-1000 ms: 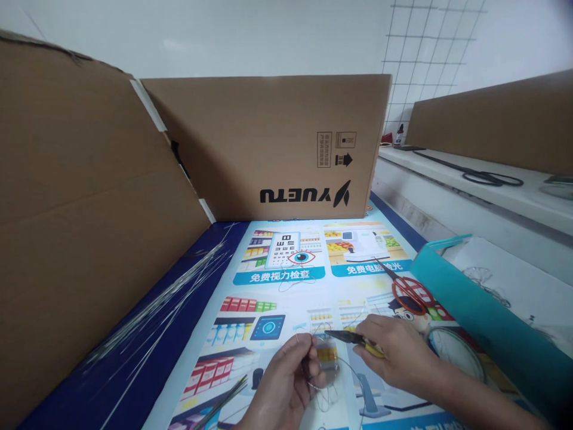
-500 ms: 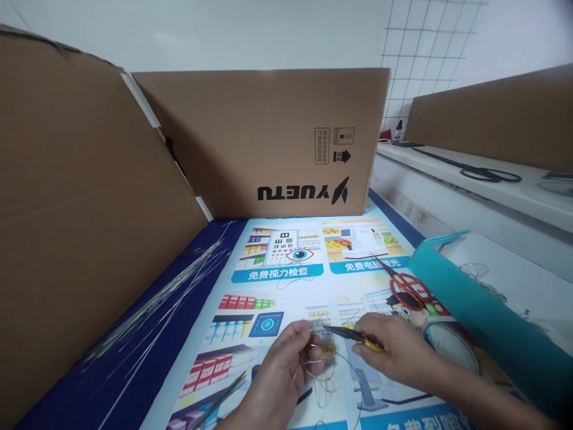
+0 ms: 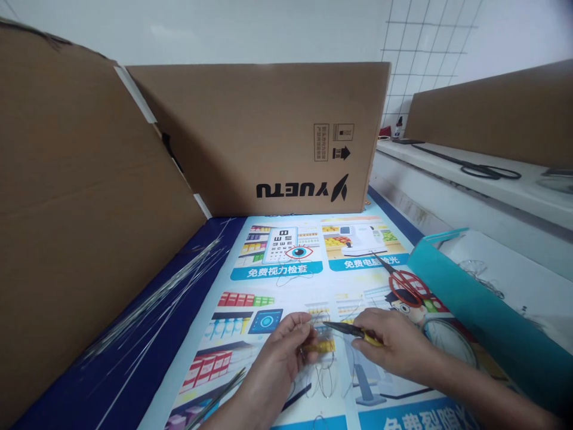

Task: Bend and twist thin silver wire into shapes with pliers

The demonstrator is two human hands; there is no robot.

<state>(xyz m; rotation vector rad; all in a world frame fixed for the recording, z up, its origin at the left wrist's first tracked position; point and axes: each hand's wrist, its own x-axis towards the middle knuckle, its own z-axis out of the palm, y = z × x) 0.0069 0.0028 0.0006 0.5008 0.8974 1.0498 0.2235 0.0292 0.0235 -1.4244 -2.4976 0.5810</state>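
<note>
yellow-handled pliers (image 3: 350,329) sit in the curled right hand (image 3: 389,343) in the head view, their dark tips near thin bent wire (image 3: 326,395) that the left hand (image 3: 289,349) pinches between thumb and fingers, above a printed tabletop (image 3: 293,298). red-handled scissors (image 3: 414,289) lie beyond, beside a teal box (image 3: 474,313).

Near me I see a bare left hand (image 3: 290,349) and a bare right hand (image 3: 388,341), both ordinary human hands. The left forearm (image 3: 244,403), bare as well, shows only in part. The right forearm (image 3: 470,382) shows at greater length, smooth in outline and bare as far as I can see.
</note>
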